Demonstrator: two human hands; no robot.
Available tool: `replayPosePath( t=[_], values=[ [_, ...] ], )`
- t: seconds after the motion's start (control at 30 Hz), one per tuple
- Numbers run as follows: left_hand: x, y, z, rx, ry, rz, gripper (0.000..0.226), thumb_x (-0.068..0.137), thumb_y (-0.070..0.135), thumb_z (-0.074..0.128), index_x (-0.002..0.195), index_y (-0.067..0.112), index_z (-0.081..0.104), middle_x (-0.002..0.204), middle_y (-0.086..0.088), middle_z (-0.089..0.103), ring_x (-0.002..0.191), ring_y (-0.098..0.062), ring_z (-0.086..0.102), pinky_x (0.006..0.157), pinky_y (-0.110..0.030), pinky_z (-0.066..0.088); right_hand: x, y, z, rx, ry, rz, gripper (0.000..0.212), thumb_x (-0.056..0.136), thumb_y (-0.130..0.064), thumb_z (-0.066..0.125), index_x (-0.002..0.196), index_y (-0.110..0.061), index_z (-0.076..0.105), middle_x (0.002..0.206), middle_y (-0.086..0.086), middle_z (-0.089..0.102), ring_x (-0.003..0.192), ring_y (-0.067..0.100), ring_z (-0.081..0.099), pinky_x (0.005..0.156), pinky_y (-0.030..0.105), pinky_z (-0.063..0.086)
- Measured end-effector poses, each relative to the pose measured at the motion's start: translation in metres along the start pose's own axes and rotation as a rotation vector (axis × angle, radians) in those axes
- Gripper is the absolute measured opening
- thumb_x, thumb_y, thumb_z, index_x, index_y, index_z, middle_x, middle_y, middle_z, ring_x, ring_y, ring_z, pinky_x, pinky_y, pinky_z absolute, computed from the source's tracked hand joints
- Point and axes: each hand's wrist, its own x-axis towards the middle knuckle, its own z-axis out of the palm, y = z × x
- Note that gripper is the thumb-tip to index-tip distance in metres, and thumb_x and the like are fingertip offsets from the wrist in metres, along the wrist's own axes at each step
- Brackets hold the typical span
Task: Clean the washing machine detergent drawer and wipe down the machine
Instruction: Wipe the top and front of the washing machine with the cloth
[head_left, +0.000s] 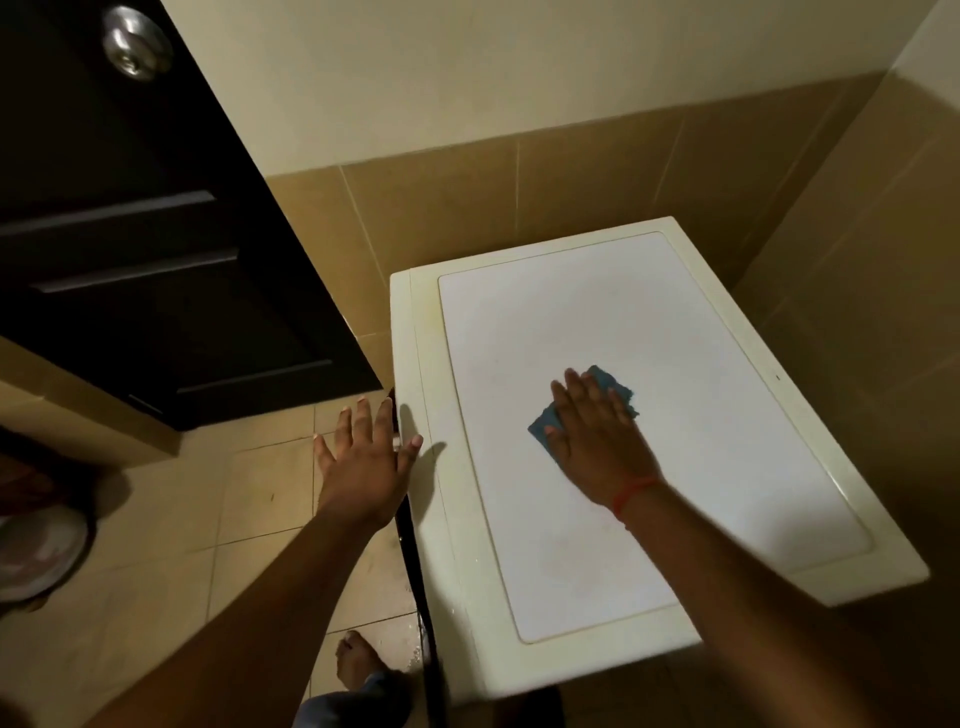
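I look down on the white top of the washing machine (675, 364), which stands in a tiled corner. My right hand (597, 436) lies flat with straight fingers on a blue cloth (618, 392) and presses it onto the middle of the top panel. My left hand (366, 457) hovers open with spread fingers at the machine's left edge, its thumb over the cream rim. The detergent drawer is not in view.
A dark door (156, 234) with a metal knob (136, 42) stands to the left. Beige tiled walls close in behind and to the right of the machine. A white basin (36, 551) sits on the floor at far left. My bare foot (358, 662) is by the machine's near corner.
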Motion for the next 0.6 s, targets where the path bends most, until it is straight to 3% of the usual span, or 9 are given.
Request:
replayPosePath(
  t=[0.1,0.23,0.27,0.37,0.4,0.53,0.6],
  values=[
    [0.008,-0.013,0.001,-0.012,-0.010,0.005,0.073,0.096,0.063,0.007,0.158,0.025,-0.001,0.166,-0.006,-0.006,0.152,-0.028,-0.009,0.120,-0.058,-0.002,0.005,-0.022,-0.004,0.025,0.023,0.292,0.065,0.099,-0.045,0.016,0.151,-0.009,0.029,0.159,0.015,0.025,0.148,0.033,0.018,0.119,0.052,0.016],
    [0.017,-0.037,0.003,-0.053,-0.038,0.048,0.071,0.098,0.062,0.011,0.158,0.025,0.000,0.166,-0.006,-0.004,0.152,-0.028,-0.008,0.119,-0.058,-0.002,-0.008,-0.075,-0.002,-0.005,-0.043,-0.076,0.061,0.102,-0.044,0.020,0.153,-0.010,0.026,0.161,0.012,0.021,0.149,0.030,0.014,0.118,0.052,0.019],
    [0.021,-0.042,0.002,-0.058,-0.045,0.064,0.071,0.098,0.062,0.010,0.158,0.025,0.000,0.166,-0.006,-0.004,0.152,-0.028,-0.008,0.119,-0.058,-0.002,-0.005,-0.071,-0.004,-0.011,-0.045,-0.068,0.061,0.103,-0.044,0.018,0.153,-0.011,0.025,0.161,0.012,0.021,0.149,0.029,0.014,0.118,0.052,0.020],
    [0.040,-0.064,-0.003,-0.071,-0.069,0.132,0.070,0.098,0.061,0.012,0.158,0.025,0.002,0.166,-0.007,-0.002,0.152,-0.028,-0.007,0.120,-0.058,-0.002,0.014,-0.094,-0.007,-0.037,0.006,0.312,0.062,0.101,-0.043,0.016,0.151,-0.008,0.029,0.158,0.016,0.026,0.147,0.034,0.020,0.118,0.053,0.021],
    [0.047,-0.071,-0.005,-0.080,-0.078,0.154,0.070,0.098,0.061,0.012,0.158,0.025,0.003,0.166,-0.007,-0.001,0.153,-0.028,-0.006,0.120,-0.059,-0.001,0.018,-0.114,-0.006,-0.017,-0.012,0.356,0.062,0.101,-0.044,0.019,0.150,-0.007,0.031,0.157,0.017,0.028,0.146,0.036,0.021,0.118,0.054,0.021],
    [0.072,-0.098,-0.020,-0.083,-0.102,0.249,0.072,0.097,0.063,0.012,0.158,0.026,0.004,0.166,-0.007,0.000,0.153,-0.028,-0.005,0.120,-0.060,0.000,0.026,-0.151,-0.007,-0.015,-0.074,0.040,0.063,0.100,-0.046,0.027,0.148,-0.007,0.036,0.155,0.017,0.032,0.145,0.036,0.026,0.115,0.055,0.025],
    [0.082,-0.112,-0.028,-0.053,-0.120,0.282,0.072,0.097,0.064,0.011,0.158,0.027,0.002,0.166,-0.007,-0.002,0.153,-0.028,-0.007,0.120,-0.060,0.000,0.039,-0.138,-0.008,-0.009,-0.029,0.197,0.064,0.100,-0.046,0.026,0.148,-0.005,0.037,0.155,0.020,0.032,0.144,0.038,0.025,0.116,0.056,0.023]
  ],
)
